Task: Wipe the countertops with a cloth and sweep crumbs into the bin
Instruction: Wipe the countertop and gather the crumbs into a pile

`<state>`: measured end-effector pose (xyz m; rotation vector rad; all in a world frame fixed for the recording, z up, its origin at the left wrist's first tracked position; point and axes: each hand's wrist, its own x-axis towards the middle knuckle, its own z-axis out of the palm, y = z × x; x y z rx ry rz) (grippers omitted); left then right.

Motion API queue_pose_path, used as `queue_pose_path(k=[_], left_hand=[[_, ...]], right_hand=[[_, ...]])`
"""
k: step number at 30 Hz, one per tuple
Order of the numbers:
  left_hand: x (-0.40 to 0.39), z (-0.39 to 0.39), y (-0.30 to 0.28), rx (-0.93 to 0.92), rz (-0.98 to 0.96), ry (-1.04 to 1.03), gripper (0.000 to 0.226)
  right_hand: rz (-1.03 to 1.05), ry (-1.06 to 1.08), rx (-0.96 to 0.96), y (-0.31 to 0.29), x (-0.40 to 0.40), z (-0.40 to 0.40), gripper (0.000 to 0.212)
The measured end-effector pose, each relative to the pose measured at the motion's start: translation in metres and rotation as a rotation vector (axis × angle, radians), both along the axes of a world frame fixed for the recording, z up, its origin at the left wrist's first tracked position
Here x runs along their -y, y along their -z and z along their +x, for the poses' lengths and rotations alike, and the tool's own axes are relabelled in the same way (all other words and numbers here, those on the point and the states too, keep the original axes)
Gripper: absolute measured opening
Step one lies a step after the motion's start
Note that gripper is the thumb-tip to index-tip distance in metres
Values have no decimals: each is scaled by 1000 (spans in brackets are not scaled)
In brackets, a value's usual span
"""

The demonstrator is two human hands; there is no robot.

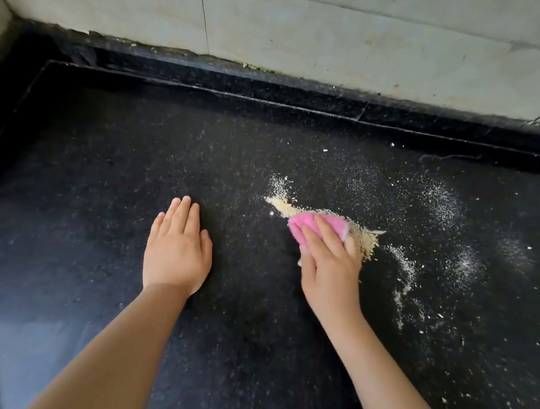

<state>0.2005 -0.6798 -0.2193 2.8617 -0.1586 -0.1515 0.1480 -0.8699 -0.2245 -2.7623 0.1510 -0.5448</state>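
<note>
Black speckled stone, polished: countertop [248, 350], flat slab with a raised lip of the same stone along the back and left edges, meeting in a corner at upper left. Fine pale flecks run through the surface.

Pale grey wall tiles [312, 27], large, matt, with thin dark joints; grimy residue sits along the seam where tile meets stone lip.

Pink cloth [306, 222], soft, nubbly weave, bunched into a small pad with a paler edge showing at its right side. It lies on the countertop right of centre, under the fingers of the right hand [329, 262]. That hand lies palm down, fingers straight and close together, pressing the cloth flat against the stone; the thumb is tucked along the cloth's near-left edge.

Crumbs [362, 238], tan and off-white, dry and granular, heaped in a ragged ridge touching the cloth's far and right edges. Finer dust fans out in curved streaks to the right and trails toward the near right; a few larger white flakes lie scattered toward the back lip.

Left hand [176, 251], palm down, resting flat on bare stone left of the cloth and well apart from it, fingers straight and held together, holding nothing.

Both forearms bare, entering from the lower edge.
</note>
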Motion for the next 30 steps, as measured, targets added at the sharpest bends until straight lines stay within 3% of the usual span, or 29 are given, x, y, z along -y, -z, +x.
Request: queue_pose_path(k=[6, 11, 14, 18, 22, 27, 30], left_hand=[[-1, 0, 1, 16, -9, -6, 48], [0, 0, -1, 9, -11, -10, 48], [0, 0, -3, 0, -2, -5, 49], [0, 1, -3, 15, -11, -16, 48], [0, 1, -3, 25, -18, -9, 46], [0, 2, -2, 10, 8, -22, 48], [-2, 2, -2, 4, 45, -14, 48]], right_hand=[[-44, -274, -46, -10, -59, -4, 33], [-98, -120, -135, 3, -11, -15, 40], [-15, 30, -122, 4, 19, -13, 40], [-25, -140, -7, 0, -15, 0, 36], [-116, -359, -48, 4, -39, 7, 36], [-118, -266, -133, 14, 17, -1, 41], [-67, -303, -86, 12, 24, -1, 36]])
